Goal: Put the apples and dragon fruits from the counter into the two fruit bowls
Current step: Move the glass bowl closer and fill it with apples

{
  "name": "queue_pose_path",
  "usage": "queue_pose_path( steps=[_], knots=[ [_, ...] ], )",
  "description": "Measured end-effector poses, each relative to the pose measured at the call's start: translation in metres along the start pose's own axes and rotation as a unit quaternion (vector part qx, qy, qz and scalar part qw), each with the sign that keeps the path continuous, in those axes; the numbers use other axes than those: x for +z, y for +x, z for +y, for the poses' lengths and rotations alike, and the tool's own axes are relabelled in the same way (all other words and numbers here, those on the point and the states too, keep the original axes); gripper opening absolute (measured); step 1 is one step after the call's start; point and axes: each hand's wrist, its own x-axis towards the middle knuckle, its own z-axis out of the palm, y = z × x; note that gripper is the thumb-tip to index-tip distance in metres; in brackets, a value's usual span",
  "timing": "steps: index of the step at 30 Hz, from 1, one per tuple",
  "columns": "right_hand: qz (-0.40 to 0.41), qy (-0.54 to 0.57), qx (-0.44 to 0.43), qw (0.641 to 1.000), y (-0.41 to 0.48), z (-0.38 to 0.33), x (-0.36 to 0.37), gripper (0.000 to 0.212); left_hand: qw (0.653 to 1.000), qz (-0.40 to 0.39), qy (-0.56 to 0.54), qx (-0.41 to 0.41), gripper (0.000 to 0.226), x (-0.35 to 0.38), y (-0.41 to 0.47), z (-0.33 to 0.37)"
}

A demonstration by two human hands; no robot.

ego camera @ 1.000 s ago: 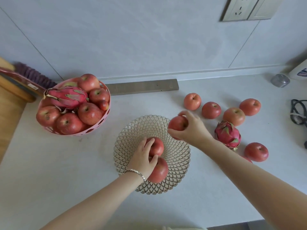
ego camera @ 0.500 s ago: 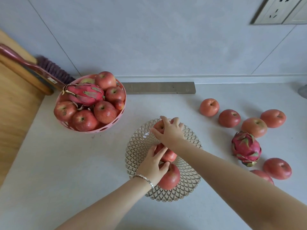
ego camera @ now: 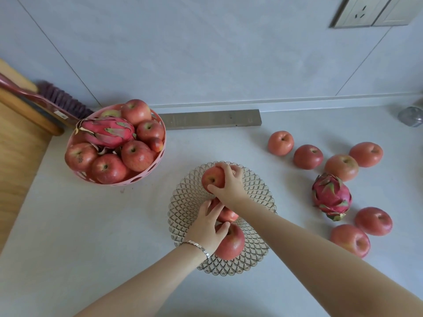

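A clear lattice glass bowl (ego camera: 187, 202) sits mid-counter with three apples in it. My right hand (ego camera: 229, 185) grips the far apple (ego camera: 211, 178) at the bowl's back. My left hand (ego camera: 207, 227) rests across the middle apple (ego camera: 226, 215) and the near apple (ego camera: 231, 244), fingers curled on them. A pink perforated bowl (ego camera: 146, 172) at the left is heaped with apples and one dragon fruit (ego camera: 107, 132). On the counter at the right lie several loose apples (ego camera: 307, 156) and a second dragon fruit (ego camera: 332, 196).
A grey metal bar (ego camera: 212, 119) lies along the back wall. A purple-bristled brush with a red handle (ego camera: 52, 99) leans at the far left beside a wooden surface (ego camera: 16, 156). A small grey object (ego camera: 410, 116) sits at the far right.
My right hand carried an apple from the right side into the glass bowl and set it at the back. My left hand stayed on the two apples there. The camera view shifted.
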Motion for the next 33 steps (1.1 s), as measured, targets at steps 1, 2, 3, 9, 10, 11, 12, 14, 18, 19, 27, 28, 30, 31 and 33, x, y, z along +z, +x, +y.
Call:
queue_pose_path(
  steps=[1,2,3,9,10,11,12,14,18,19,27,28,30,31,33],
  knots=[
    [0.007,-0.001,0.015,1.000,0.001,-0.002,0.004,0.057,1.000,-0.002,0.003,-0.004,0.055,0.000,0.000,0.000],
    [0.015,0.001,0.027,1.000,0.001,-0.002,0.007,0.057,1.000,-0.003,0.003,-0.006,0.054,0.001,0.000,0.000],
    [0.022,0.007,0.033,0.999,0.001,-0.002,0.008,0.058,1.000,-0.005,0.002,-0.007,0.054,0.001,0.000,0.000],
    [-0.003,0.057,0.044,0.997,0.001,0.011,-0.014,0.068,0.999,-0.023,-0.018,0.015,0.060,0.000,0.000,0.001],
    [-0.014,0.054,0.046,0.997,0.001,0.013,-0.018,0.069,0.999,-0.028,-0.018,0.016,0.060,-0.001,0.000,0.001],
    [-0.025,0.055,0.056,0.997,0.001,0.014,-0.021,0.072,0.999,-0.035,-0.016,0.013,0.060,-0.002,0.001,0.002],
    [-0.033,0.060,0.074,0.995,0.001,0.015,-0.024,0.075,0.999,-0.041,-0.014,0.009,0.060,-0.002,0.001,0.003],
    [-0.045,0.050,0.104,0.992,0.001,0.017,-0.026,0.083,0.999,-0.050,-0.011,0.002,0.059,-0.004,0.001,0.004],
    [-0.048,0.030,0.111,0.992,-0.007,0.025,-0.030,0.085,0.999,-0.035,-0.013,0.000,0.053,-0.013,0.002,0.006],
    [-0.046,0.035,0.116,0.992,-0.010,0.029,-0.034,0.083,1.000,-0.021,-0.015,0.000,0.050,-0.016,0.003,0.007],
    [-0.032,0.042,0.091,0.994,-0.025,0.053,-0.085,0.042,0.996,0.083,0.004,-0.033,0.012,-0.037,0.022,0.017],
    [-0.035,0.025,0.084,0.996,-0.027,0.055,-0.089,0.039,0.994,0.098,0.007,-0.042,0.009,-0.039,0.024,0.017],
    [-0.034,-0.007,0.073,0.997,-0.029,0.056,-0.094,0.034,0.990,0.129,0.009,-0.061,0.019,-0.042,0.028,0.016],
    [-0.035,-0.023,0.068,0.997,-0.031,0.056,-0.094,0.033,0.988,0.140,0.011,-0.064,0.026,-0.043,0.030,0.016],
    [-0.047,-0.060,0.048,0.996,-0.034,0.050,-0.090,0.033,0.988,0.140,0.042,-0.057,0.044,-0.047,0.033,0.015]
  ],
)
